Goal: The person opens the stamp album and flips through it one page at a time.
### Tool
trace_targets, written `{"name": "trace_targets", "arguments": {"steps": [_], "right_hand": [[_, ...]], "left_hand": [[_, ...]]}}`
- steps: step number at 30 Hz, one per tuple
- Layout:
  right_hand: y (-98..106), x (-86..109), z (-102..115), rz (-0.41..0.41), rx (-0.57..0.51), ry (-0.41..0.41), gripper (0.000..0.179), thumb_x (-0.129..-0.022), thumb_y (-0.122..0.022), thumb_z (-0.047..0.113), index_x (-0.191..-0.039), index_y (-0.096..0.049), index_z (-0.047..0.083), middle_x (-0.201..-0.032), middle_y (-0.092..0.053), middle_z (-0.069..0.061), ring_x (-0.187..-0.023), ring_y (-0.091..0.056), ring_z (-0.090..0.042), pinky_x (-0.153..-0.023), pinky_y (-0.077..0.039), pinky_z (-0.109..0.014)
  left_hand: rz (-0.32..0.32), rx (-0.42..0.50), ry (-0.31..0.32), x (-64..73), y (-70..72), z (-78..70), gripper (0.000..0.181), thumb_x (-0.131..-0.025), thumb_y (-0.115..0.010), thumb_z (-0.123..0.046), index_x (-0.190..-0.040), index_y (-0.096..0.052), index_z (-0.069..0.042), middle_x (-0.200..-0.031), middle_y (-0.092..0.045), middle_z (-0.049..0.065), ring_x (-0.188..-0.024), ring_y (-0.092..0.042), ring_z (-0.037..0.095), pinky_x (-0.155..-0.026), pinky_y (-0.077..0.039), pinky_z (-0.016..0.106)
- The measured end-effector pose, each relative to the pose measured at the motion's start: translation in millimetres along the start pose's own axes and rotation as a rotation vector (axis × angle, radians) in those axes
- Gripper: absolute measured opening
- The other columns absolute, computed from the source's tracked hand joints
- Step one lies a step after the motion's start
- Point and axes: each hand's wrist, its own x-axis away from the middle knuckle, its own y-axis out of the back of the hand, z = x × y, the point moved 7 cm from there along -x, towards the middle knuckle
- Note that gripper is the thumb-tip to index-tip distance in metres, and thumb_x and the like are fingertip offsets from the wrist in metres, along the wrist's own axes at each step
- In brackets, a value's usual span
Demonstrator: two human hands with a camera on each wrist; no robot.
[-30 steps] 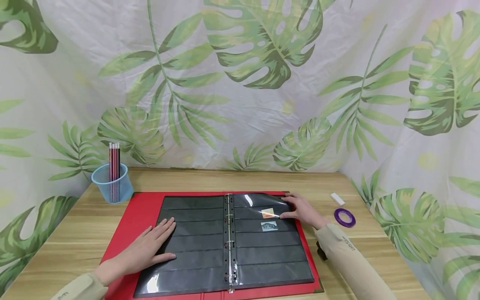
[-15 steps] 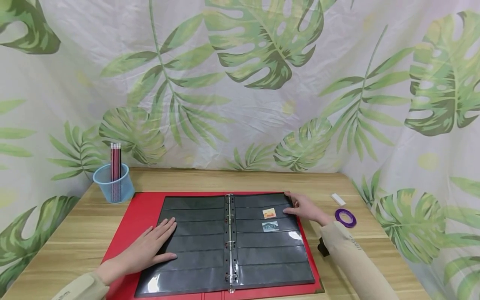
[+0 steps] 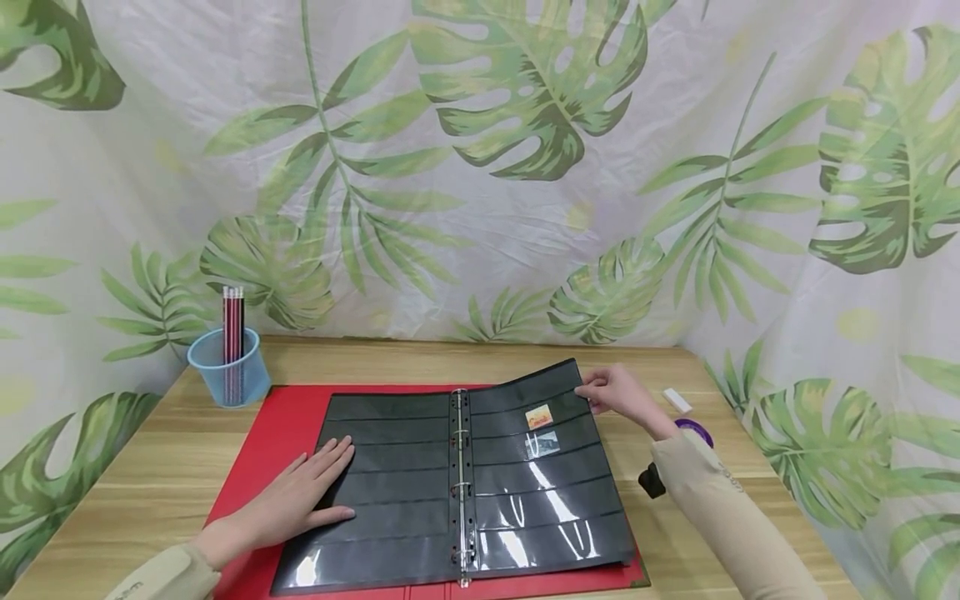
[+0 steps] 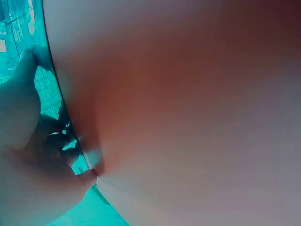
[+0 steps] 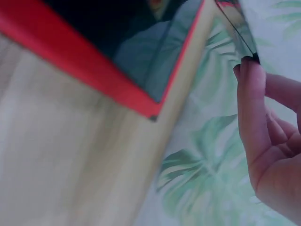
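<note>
A red ring-binder stamp album [image 3: 251,450] lies spread on the table, its metal rings [image 3: 461,487] down the middle. My right hand [image 3: 618,396] pinches the outer edge of the right black pocket page [image 3: 540,483], which lifts at its far corner. In the right wrist view the thumb and fingers [image 5: 254,89] grip that page's edge above the red cover. An orange stamp [image 3: 538,417] and a bluish-grey stamp [image 3: 543,444] sit in the page's pockets. My left hand [image 3: 292,496] rests flat, fingers straight, on the left black page [image 3: 390,500].
At the back left stands a light blue mesh cup [image 3: 228,371] with several striped pencils [image 3: 233,325]. Right of the album lie a white eraser [image 3: 677,400], a purple tape roll [image 3: 695,431] partly behind the sleeve, and a small black object [image 3: 652,481]. A leaf-print curtain hangs behind.
The right hand has taken the right page's edge and raised its far corner up off the album. Glare streaks shifted over the bending page. The left hand stays where it was.
</note>
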Motion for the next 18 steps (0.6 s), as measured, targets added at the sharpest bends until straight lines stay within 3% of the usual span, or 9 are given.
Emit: {"name": "trace_targets", "arguments": {"steps": [7,14,18], "right_hand": [[16.6,0.0,41.2,-0.046,0.000,-0.024,0.034,-0.095,-0.066,0.017,-0.116,-0.067,-0.010,-0.088,-0.077,-0.012,-0.063,-0.066,-0.004,-0.065,-0.060,-0.024],[19.0,-5.1,77.8,-0.016,-0.066,-0.031,0.031,-0.097,-0.061,0.019,-0.112,-0.066,-0.009,-0.073,-0.068,0.007,-0.062,-0.062,-0.004,-0.065,-0.059,-0.023],[15.8,-9.0,95.4,-0.004,-0.092,-0.029,0.027,-0.097,-0.061,0.019,-0.106,-0.065,-0.006,-0.067,-0.064,0.010,-0.060,-0.061,-0.004,-0.064,-0.059,-0.022]], "left_hand": [[-0.009,0.004,-0.002,1.3,0.2,0.2,0.088,-0.087,-0.064,-0.061,-0.147,-0.044,0.000,-0.155,-0.041,0.020,-0.141,-0.040,0.045,-0.107,-0.037,0.067],[0.005,0.010,0.003,0.9,-0.7,1.0,0.089,-0.086,-0.063,-0.063,-0.148,-0.044,-0.001,-0.156,-0.040,0.019,-0.142,-0.040,0.045,-0.108,-0.036,0.067],[0.010,0.015,0.002,0.0,-0.6,0.8,0.089,-0.087,-0.063,-0.063,-0.148,-0.043,-0.001,-0.156,-0.040,0.020,-0.142,-0.039,0.045,-0.108,-0.036,0.067]]}}
